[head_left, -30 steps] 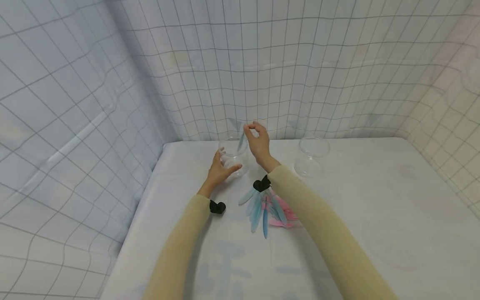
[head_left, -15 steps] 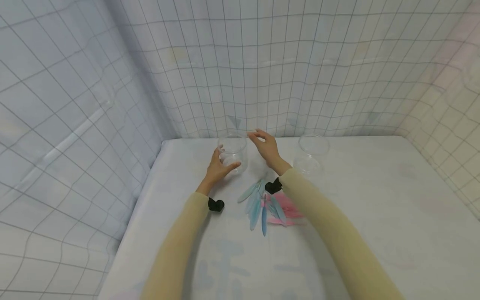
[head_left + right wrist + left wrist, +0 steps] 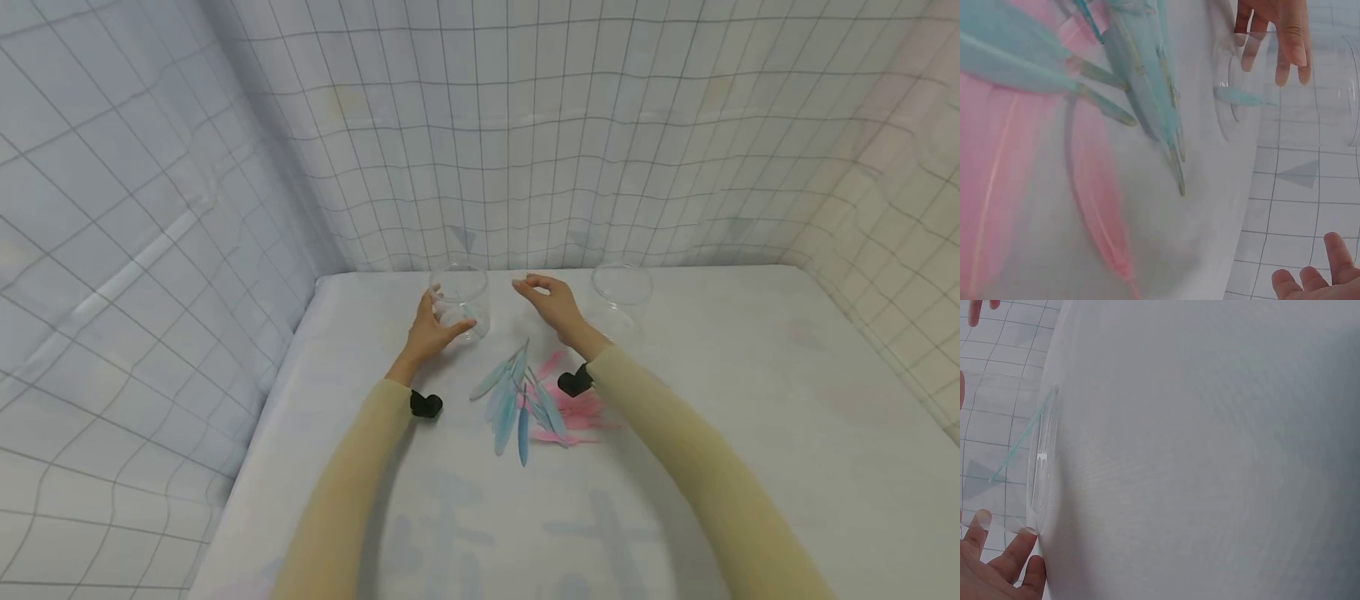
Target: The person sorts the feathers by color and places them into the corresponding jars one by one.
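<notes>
My left hand (image 3: 429, 335) holds a clear jar (image 3: 482, 302) from its left side, thumb across the front and fingers behind. Inside that jar a light-blue feather (image 3: 1241, 97) leans, its tip down at the base; the left wrist view shows the feather (image 3: 1022, 439) slanting across the jar. To the right of the rim hovers my right hand (image 3: 561, 312), nothing between its fingers. Its loosely bent fingers (image 3: 1339, 256) show in the right wrist view. Below it on the table lie loose blue feathers (image 3: 504, 427) and pink feathers (image 3: 581, 406).
A second clear jar (image 3: 621, 302) stands to the right, near the back edge of the white table (image 3: 750, 400). A grid-patterned curtain (image 3: 525, 125) hangs behind and along both sides.
A second ago the right hand pinched a blue feather over the jar. The feather has been let go and is inside; the right hand has moved right and down. The left hand stays on the jar.
</notes>
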{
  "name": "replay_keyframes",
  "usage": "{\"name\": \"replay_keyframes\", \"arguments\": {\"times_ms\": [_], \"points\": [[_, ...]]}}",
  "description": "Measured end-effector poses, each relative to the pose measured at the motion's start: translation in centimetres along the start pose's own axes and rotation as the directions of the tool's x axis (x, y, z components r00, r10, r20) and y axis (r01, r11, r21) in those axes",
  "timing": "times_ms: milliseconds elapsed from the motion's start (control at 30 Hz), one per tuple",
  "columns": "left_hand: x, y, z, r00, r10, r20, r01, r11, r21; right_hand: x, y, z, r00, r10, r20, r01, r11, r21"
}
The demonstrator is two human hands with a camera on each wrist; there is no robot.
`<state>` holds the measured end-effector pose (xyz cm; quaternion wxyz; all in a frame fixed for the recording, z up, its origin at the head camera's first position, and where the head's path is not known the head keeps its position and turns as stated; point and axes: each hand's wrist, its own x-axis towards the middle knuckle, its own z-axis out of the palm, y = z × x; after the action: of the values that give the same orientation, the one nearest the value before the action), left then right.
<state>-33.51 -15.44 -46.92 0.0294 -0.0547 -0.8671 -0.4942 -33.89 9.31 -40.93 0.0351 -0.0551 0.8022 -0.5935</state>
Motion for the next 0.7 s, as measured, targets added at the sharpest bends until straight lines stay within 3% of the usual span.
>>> {"name": "replay_keyframes", "arguments": {"times_ms": [333,700], "points": [[-0.1,0.2,0.0,1.0,-0.001,0.011,0.001,1.0,-0.008,-2.0,1.3,-1.7,0.99,-0.003,0.139,0.02,0.993,-0.116],[-0.3,0.2,0.1,1.0,-0.007,0.018,0.007,1.0,-0.013,-3.1,3.4,-2.4,0.975,-0.039,0.22,0.104,0.95,-0.294]]}}
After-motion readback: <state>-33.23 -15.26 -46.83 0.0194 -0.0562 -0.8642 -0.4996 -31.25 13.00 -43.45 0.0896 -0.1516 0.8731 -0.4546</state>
